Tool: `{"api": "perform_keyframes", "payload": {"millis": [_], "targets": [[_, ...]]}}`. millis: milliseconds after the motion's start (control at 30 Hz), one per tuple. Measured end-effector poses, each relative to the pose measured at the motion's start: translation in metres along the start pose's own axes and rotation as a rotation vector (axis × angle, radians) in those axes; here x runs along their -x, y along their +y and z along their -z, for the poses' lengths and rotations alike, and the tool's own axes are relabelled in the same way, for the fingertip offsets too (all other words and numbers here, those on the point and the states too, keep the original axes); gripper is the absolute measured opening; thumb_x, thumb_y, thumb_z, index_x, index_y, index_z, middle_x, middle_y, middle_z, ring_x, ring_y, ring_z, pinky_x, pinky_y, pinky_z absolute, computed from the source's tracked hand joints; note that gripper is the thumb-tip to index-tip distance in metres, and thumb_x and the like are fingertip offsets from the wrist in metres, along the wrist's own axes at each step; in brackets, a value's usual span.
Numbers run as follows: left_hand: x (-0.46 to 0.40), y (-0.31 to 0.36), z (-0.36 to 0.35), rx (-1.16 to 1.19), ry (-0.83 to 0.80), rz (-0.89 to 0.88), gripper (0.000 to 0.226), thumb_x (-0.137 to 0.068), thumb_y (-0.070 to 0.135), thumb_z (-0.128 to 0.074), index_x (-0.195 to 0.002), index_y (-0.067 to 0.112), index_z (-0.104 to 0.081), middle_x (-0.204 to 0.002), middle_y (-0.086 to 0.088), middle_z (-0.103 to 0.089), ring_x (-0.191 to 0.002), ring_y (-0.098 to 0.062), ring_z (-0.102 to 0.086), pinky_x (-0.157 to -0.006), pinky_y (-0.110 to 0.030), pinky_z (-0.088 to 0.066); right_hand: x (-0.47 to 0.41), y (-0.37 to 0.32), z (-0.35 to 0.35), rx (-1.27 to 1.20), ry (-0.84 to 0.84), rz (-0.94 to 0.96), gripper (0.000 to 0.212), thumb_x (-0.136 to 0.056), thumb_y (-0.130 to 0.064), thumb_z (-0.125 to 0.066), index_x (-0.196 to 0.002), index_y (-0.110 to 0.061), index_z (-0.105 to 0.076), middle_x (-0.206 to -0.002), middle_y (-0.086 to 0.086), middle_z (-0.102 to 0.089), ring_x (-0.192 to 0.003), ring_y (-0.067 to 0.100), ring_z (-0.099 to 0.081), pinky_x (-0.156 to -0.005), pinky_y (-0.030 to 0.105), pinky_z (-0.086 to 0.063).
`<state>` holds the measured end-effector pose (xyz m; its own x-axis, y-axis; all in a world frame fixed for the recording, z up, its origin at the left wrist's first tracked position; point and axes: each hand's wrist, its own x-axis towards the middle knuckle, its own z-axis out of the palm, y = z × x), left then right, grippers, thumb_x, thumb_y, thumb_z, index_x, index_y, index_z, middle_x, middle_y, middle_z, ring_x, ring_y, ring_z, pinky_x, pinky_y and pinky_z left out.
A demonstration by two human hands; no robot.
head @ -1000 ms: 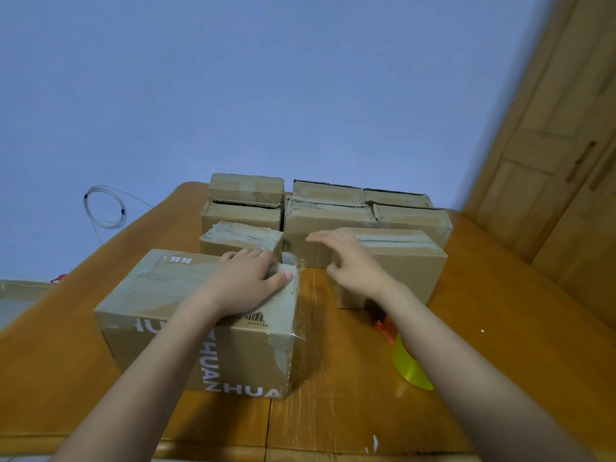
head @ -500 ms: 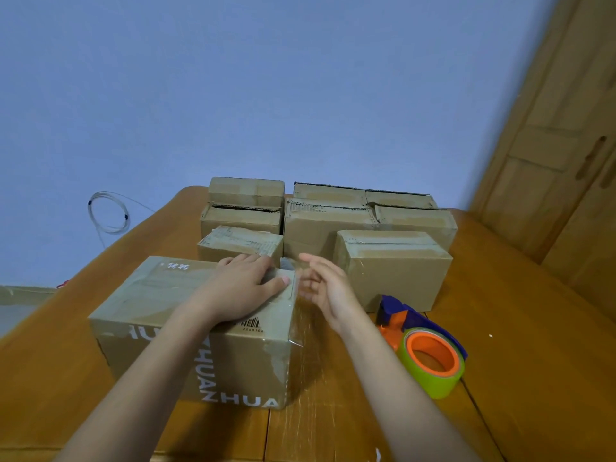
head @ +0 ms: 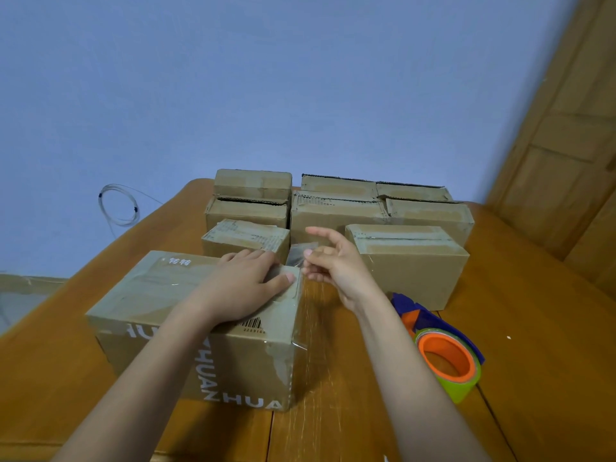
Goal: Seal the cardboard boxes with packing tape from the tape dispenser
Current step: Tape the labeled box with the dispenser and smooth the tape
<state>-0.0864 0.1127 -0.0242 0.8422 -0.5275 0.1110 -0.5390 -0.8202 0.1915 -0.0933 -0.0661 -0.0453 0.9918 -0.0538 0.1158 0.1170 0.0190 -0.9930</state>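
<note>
While seven boxes [head: 336, 211] crowd behind, tape dispenser [head: 443, 348] lies right.

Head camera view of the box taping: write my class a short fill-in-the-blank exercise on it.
1. The left hand presses flat on the ____ of the printed box.
2. The tape dispenser lies on the table and holds an ____ roll core.
3. The right hand pinches a loose end of clear ____.

Answers: top; orange; tape

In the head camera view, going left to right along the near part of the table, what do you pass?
Printed cardboard box → left hand pressing on its top → loose end of clear tape → right hand pinching it → tape dispenser.
</note>
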Motion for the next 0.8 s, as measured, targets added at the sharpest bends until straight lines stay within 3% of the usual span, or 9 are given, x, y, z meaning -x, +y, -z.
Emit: {"api": "perform_keyframes", "payload": {"millis": [100, 333, 533, 700, 800], "targets": [[0.0, 0.0, 0.0, -0.004, 0.005, -0.004, 0.044, -0.097, 0.055, -0.029, -0.122, 0.024, -0.048, -0.124, 0.005, -0.054, -0.116, -0.012, -0.045, -0.101, -0.032, -0.028, -0.002, 0.0, 0.0, 0.037, 0.008, -0.056, 0.03, -0.089, 0.0, -0.059, -0.115, -0.014, -0.061, -0.07, 0.003, -0.061, -0.057, 0.009, -0.056, -0.052, 0.019, -0.045], [0.001, 0.001, -0.002, -0.018, 0.019, -0.012, 0.045, -0.097, 0.055, -0.029, -0.123, 0.024, -0.048, -0.126, 0.005, -0.054, -0.116, -0.012, -0.045, -0.101, -0.03, -0.027, -0.01, 0.008, -0.007, 0.115, -0.018, -0.237, 0.022, -0.083, 0.003, -0.052, -0.085, -0.008, -0.071, -0.048, -0.003, -0.052, -0.042, 0.007, -0.045, -0.04, 0.016, -0.035], [0.0, 0.0, -0.002, -0.019, 0.015, -0.004, 0.048, -0.097, 0.055, -0.029, -0.127, 0.023, -0.047, -0.131, 0.004, -0.052, -0.121, -0.014, -0.044, -0.103, -0.031, -0.026, -0.015, 0.001, -0.009, 0.333, -0.09, -0.336, 0.027, -0.081, -0.003, -0.05, -0.055, -0.011, -0.051, -0.044, -0.001, -0.042, -0.037, 0.009, -0.036, -0.04, 0.018, -0.027], [0.0, -0.001, -0.003, -0.006, 0.007, 0.009, 0.046, -0.096, 0.056, -0.031, -0.122, 0.023, -0.049, -0.127, 0.004, -0.055, -0.117, -0.015, -0.045, -0.102, -0.032, -0.027, -0.01, -0.003, -0.004, 0.419, -0.129, -0.325, 0.022, -0.077, -0.006, -0.051, -0.055, -0.008, -0.052, -0.044, 0.001, -0.047, -0.042, 0.012, -0.041, -0.046, 0.02, -0.033], [-0.001, -0.001, -0.002, 0.006, -0.003, 0.015, 0.046, -0.096, 0.056, -0.031, -0.119, 0.021, -0.05, -0.124, 0.003, -0.056, -0.117, -0.017, -0.046, -0.102, -0.034, -0.027, -0.003, 0.007, 0.004, 0.315, -0.164, -0.338, 0.021, -0.083, -0.015, -0.051, -0.063, -0.011, -0.057, -0.054, 0.002, -0.049, -0.047, 0.011, -0.042, -0.049, 0.022, -0.034]]}}
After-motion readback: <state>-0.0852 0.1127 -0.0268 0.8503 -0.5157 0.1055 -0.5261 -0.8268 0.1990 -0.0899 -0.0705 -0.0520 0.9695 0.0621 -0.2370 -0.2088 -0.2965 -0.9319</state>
